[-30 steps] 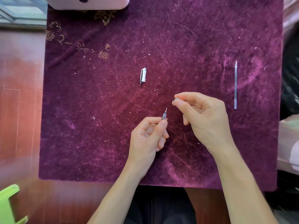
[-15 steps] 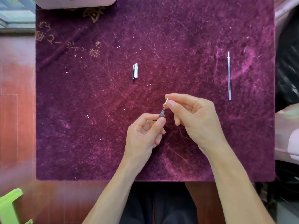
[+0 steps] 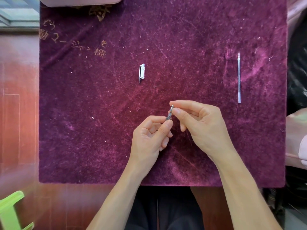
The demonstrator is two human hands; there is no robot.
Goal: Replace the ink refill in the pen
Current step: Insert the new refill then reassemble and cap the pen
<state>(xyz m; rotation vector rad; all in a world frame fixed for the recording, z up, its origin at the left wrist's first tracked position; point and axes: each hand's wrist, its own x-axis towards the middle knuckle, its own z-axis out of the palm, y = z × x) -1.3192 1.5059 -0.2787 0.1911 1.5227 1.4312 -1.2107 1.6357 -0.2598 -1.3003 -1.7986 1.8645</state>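
Note:
My left hand grips the pen barrel, most of which is hidden inside the fist; only its threaded front end sticks out, pointing up and right. My right hand pinches the small metal tip cone between thumb and forefinger, set on the barrel's front end. A thin clear ink refill lies upright on the cloth at the right, apart from both hands. The silver pen cap with its clip lies on the cloth above the hands.
A purple velvet cloth covers the wooden table. A pale pink box edge sits at the cloth's top left. A green plastic object is at the lower left. Pink fabric lies beyond the cloth's right edge.
One second ago the tip cone was held apart from the barrel. My right hand has brought it onto the barrel's front end, and the two hands now meet.

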